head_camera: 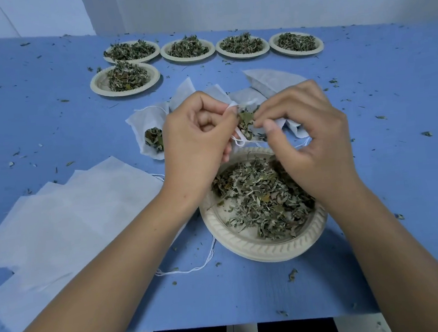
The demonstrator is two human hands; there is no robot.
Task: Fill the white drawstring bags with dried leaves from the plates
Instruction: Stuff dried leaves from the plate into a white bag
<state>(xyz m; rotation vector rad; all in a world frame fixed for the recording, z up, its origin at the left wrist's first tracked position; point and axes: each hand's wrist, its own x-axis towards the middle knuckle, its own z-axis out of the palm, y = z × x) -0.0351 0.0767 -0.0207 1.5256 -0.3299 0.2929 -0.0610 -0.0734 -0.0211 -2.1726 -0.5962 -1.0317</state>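
One head view (wide-angle) looks forward and down, close over both forearms, across the tabletop (380, 271) to the wall (251, 1).

The bag (237, 139) pinched in my left grip (197, 138) is thin white non-woven cloth, matt and faintly see-through. The stack of empty bags (71, 218) looks the same, soft and fibrous. Their drawstrings (195, 268) are fine white thread. The dried leaves (260, 194) look brittle and crinkled, a dull green and grey. The plate (246, 247) seems to be moulded paper pulp, beige and matt, with a ribbed rim. The surface (250, 295) wears a blue matt covering, slightly grainy.
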